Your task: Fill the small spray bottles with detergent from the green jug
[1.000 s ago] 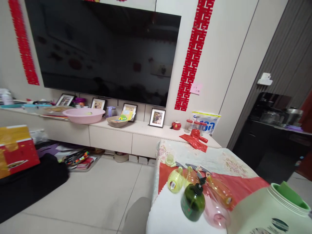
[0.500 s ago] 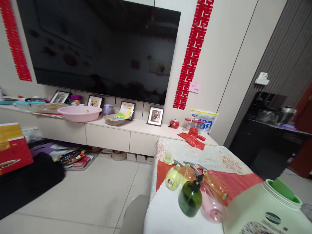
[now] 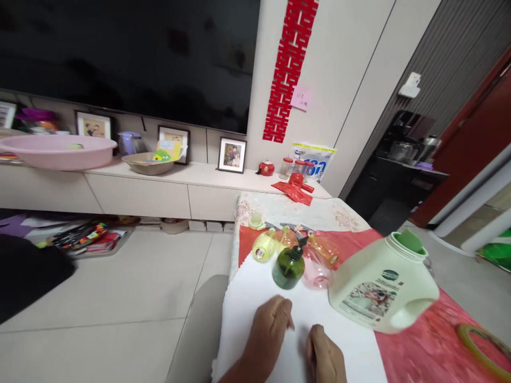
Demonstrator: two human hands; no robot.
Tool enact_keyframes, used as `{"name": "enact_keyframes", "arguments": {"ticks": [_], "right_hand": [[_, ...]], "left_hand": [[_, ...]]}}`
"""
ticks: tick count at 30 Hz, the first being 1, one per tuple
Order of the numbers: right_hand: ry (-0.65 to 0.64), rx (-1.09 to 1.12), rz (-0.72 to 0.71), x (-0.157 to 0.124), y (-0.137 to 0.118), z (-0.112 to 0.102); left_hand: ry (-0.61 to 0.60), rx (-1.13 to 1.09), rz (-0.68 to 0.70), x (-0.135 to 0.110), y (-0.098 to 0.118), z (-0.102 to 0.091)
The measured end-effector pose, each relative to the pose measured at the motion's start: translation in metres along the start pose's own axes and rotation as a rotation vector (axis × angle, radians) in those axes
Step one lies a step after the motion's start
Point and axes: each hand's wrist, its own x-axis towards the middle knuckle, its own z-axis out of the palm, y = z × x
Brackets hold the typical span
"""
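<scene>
Both my hands rest on a white sheet (image 3: 251, 290) at the near edge of a table with a red cloth (image 3: 427, 351). My left hand (image 3: 266, 336) has its fingers curled down onto the sheet. My right hand (image 3: 325, 360) is a loose fist beside it; nothing shows in either. Just beyond the left hand stands a dark green pump bottle (image 3: 286, 269). Yellow-green (image 3: 263, 248), pink (image 3: 316, 270) and orange (image 3: 326, 249) bottles lie around it. A large pale green jug (image 3: 383, 286) lies tilted to the right, its mouth open.
A green tape ring (image 3: 482, 344) lies at the table's right edge. Behind stand a low white cabinet (image 3: 139, 194) with a pink basin (image 3: 59, 151), photo frames and jars, and a dark television above. Clutter lies on the tiled floor (image 3: 131, 287) at left.
The view has tipped down and to the right. Both my hands have come into view on the white sheet. The jug now shows whole.
</scene>
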Motion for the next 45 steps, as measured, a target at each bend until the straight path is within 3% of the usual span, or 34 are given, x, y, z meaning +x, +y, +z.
{"name": "enact_keyframes", "arguments": {"ticks": [5,11,15,19,30,37,40,43,45], "right_hand": [[0.054,0.015,-0.111,0.020,-0.037,-0.012],[0.123,-0.164,-0.337,0.074,-0.074,-0.013],[0.134,-0.291,-0.430,0.102,-0.085,0.005],[0.138,-0.358,-0.469,0.113,-0.094,0.019],[0.094,-0.400,-0.557,0.120,-0.095,0.020],[0.096,-0.342,-0.580,0.113,-0.117,0.001],[0.108,-0.157,-0.568,0.103,-0.137,-0.015],[0.193,0.068,-0.621,0.087,-0.159,-0.033],[0.296,0.095,-0.675,0.077,-0.169,-0.046]], "left_hand": [[0.363,0.147,0.310,0.036,0.004,0.003],[0.520,0.436,0.460,0.066,-0.024,0.032],[0.530,0.500,0.538,0.074,-0.041,0.040],[0.535,0.512,0.472,0.082,-0.049,0.038],[0.551,0.461,0.495,0.089,-0.042,0.033],[0.486,0.467,0.410,0.079,-0.033,0.029],[0.478,0.470,0.387,0.075,-0.032,0.028],[0.513,0.460,0.411,0.072,-0.033,0.026],[0.547,0.448,0.433,0.070,-0.033,0.024]]}}
